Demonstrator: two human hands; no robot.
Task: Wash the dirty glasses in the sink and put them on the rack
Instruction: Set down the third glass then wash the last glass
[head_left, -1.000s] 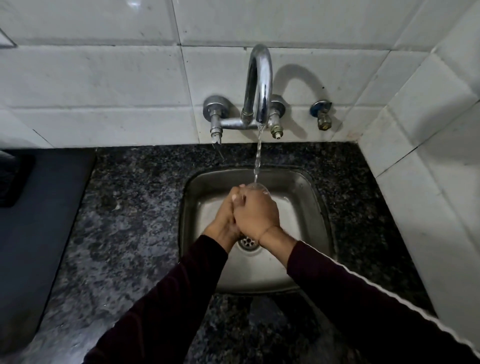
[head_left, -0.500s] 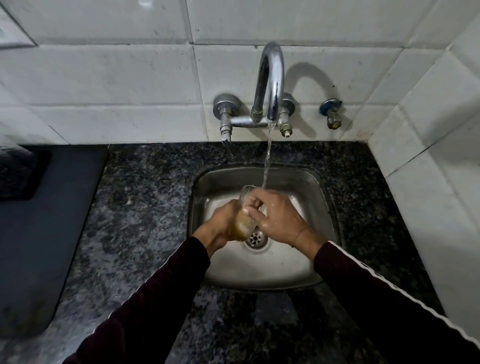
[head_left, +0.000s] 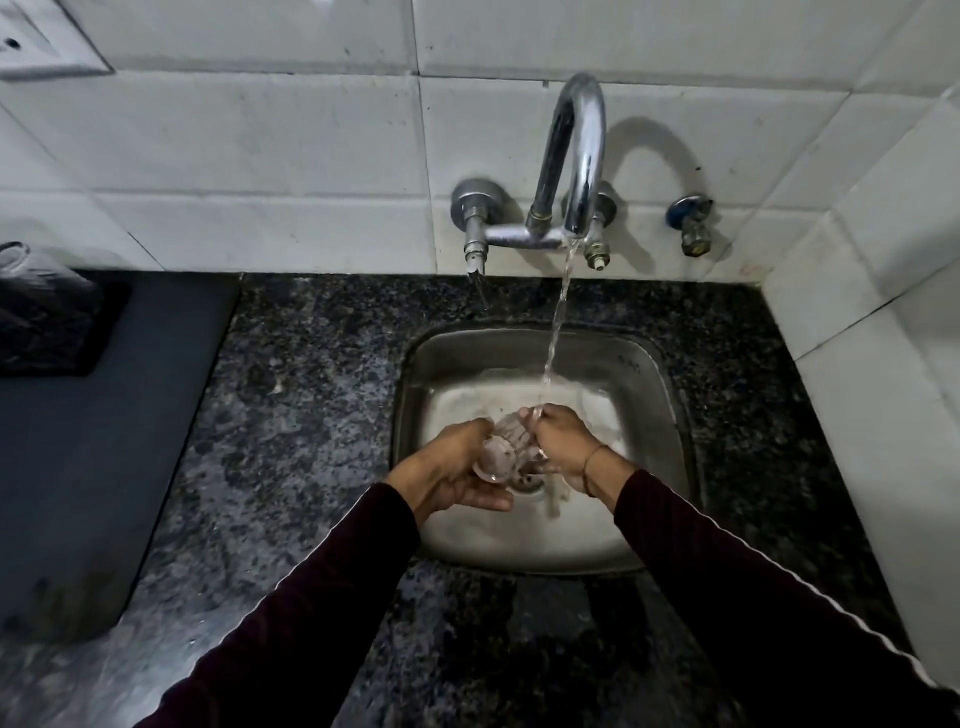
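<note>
My two arms in dark maroon long sleeves, hands bare.

Both my sleeves are a deep maroon, nearly black in this dim light, with a faint fine ribbing running along the fabric. My left sleeve (head_left: 291, 618) is plain and ends snug at the wrist. My right sleeve (head_left: 769, 587) carries a thin white line of piping or stitching along its outer edge, running up the arm toward the corner of the view. On my right wrist sits a thin bracelet (head_left: 591, 464), a slim band or thread. My left hand (head_left: 447, 470) and right hand (head_left: 563, 441) wear no gloves.
</note>
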